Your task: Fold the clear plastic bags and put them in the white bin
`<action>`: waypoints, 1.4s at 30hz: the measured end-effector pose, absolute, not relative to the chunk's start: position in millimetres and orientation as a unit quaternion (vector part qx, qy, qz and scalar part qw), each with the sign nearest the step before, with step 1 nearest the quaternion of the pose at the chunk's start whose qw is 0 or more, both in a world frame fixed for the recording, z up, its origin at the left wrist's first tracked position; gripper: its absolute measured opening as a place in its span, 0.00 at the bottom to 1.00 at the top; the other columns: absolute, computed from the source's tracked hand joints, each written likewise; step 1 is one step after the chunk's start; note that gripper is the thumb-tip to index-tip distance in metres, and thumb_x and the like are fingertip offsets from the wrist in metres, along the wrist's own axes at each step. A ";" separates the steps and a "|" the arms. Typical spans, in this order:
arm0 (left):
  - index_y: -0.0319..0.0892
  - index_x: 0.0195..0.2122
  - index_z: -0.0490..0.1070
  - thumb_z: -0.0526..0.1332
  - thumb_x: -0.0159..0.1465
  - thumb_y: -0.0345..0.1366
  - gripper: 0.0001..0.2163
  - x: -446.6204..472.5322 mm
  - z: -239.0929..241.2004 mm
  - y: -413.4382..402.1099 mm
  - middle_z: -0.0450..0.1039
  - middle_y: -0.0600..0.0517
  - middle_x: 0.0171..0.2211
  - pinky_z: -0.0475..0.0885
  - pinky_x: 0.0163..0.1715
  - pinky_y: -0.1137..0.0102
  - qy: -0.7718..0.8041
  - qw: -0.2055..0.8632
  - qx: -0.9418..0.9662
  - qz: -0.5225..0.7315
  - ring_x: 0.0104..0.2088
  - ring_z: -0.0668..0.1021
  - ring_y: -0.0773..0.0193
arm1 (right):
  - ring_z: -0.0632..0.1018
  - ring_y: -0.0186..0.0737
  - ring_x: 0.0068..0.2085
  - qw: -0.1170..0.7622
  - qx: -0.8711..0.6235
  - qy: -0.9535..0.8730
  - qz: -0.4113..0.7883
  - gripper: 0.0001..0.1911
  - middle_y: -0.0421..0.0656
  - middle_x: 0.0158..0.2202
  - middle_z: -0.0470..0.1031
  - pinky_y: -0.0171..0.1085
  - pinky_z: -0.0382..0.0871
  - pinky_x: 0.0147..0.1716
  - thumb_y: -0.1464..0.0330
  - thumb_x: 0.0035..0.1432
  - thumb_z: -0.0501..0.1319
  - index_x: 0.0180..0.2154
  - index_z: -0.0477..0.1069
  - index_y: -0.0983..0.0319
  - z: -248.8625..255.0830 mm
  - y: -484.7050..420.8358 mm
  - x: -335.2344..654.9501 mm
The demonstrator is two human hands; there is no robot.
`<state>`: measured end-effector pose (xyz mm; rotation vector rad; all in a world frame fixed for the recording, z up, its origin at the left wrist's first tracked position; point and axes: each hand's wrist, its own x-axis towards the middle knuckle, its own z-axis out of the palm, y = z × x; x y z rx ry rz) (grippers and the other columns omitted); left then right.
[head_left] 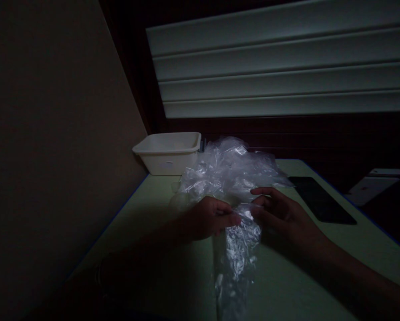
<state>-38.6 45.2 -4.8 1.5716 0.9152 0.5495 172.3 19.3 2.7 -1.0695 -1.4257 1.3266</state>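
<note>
A crinkled clear plastic bag (238,254) hangs lengthwise over the table toward me. My left hand (213,217) pinches its upper left edge between thumb and fingers. At the upper right edge, my right hand (276,211) has its thumb and a finger closed on the plastic, while its index finger stretches out above. Just beyond both hands lies a loose heap of clear plastic bags (226,169). The dim light hides the fine detail of the fingertips.
A white plastic tub (168,165) stands at the back left, beside the heap and the wall. On the right lies a dark tablet-like slab (322,200). The light green table (133,232) has blue edges. Behind it is a slatted panel (280,67).
</note>
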 end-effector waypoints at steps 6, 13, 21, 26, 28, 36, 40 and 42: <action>0.35 0.32 0.75 0.64 0.59 0.45 0.14 -32.2 -8.2 47.4 0.68 0.55 0.20 0.61 0.19 0.77 0.421 0.551 0.619 0.369 0.18 0.67 0.74 | 0.78 0.50 0.43 0.432 -0.428 -0.573 0.549 0.22 0.50 0.43 0.75 0.48 0.75 0.39 0.58 0.58 0.62 0.51 0.61 0.58 -1.5 17.3 170.0; 0.36 0.31 0.74 0.63 0.59 0.43 0.13 -26.5 -2.1 38.5 0.69 0.55 0.22 0.62 0.21 0.77 0.406 0.541 0.619 0.399 0.20 0.67 0.74 | 0.79 0.45 0.37 0.446 -0.402 -0.518 0.609 0.15 0.48 0.39 0.77 0.44 0.74 0.36 0.59 0.57 0.64 0.43 0.68 0.61 -2.0 16.8 172.0; 0.36 0.32 0.75 0.63 0.60 0.45 0.14 -23.4 -6.7 26.0 0.68 0.54 0.22 0.61 0.21 0.76 0.398 0.534 0.668 0.332 0.21 0.67 0.72 | 0.78 0.44 0.35 0.443 -0.422 -0.561 0.558 0.21 0.45 0.35 0.77 0.42 0.73 0.34 0.58 0.49 0.68 0.44 0.71 0.58 16.9 15.0 174.1; 0.37 0.34 0.75 0.64 0.60 0.46 0.14 -23.1 -8.3 24.2 0.71 0.52 0.26 0.62 0.23 0.76 0.396 0.539 0.673 0.315 0.25 0.70 0.71 | 0.75 0.39 0.29 0.432 -0.457 -0.586 0.512 0.13 0.43 0.30 0.76 0.39 0.70 0.30 0.57 0.50 0.66 0.33 0.74 0.59 15.8 16.2 172.5; 0.37 0.35 0.75 0.64 0.59 0.46 0.15 -22.9 -8.4 23.9 0.72 0.52 0.27 0.63 0.23 0.76 0.392 0.547 0.670 0.313 0.26 0.70 0.70 | 0.74 0.38 0.28 0.436 -0.461 -0.586 0.504 0.12 0.42 0.28 0.75 0.38 0.69 0.29 0.57 0.51 0.66 0.30 0.73 0.60 14.7 16.5 172.2; 0.35 0.33 0.74 0.61 0.62 0.48 0.17 -20.9 -6.8 24.4 0.65 0.55 0.20 0.61 0.19 0.76 0.375 0.558 0.666 0.324 0.19 0.66 0.73 | 0.68 0.33 0.25 0.460 -0.478 -0.571 0.484 0.13 0.39 0.24 0.70 0.34 0.62 0.25 0.57 0.53 0.64 0.27 0.72 0.61 14.7 16.6 173.7; 0.35 0.33 0.75 0.62 0.61 0.46 0.15 -20.7 -7.6 24.8 0.67 0.54 0.21 0.60 0.18 0.76 0.397 0.545 0.655 0.341 0.18 0.66 0.73 | 0.69 0.35 0.27 0.445 -0.479 -0.595 0.468 0.11 0.39 0.26 0.70 0.35 0.62 0.27 0.59 0.55 0.62 0.29 0.72 0.60 15.8 14.4 175.1; 0.35 0.32 0.74 0.62 0.61 0.46 0.16 -21.0 -9.0 24.8 0.67 0.54 0.21 0.59 0.18 0.76 0.398 0.542 0.657 0.341 0.18 0.66 0.73 | 0.71 0.38 0.31 0.437 -0.472 -0.606 0.469 0.11 0.41 0.29 0.72 0.36 0.64 0.29 0.58 0.57 0.61 0.33 0.73 0.59 17.3 13.0 175.7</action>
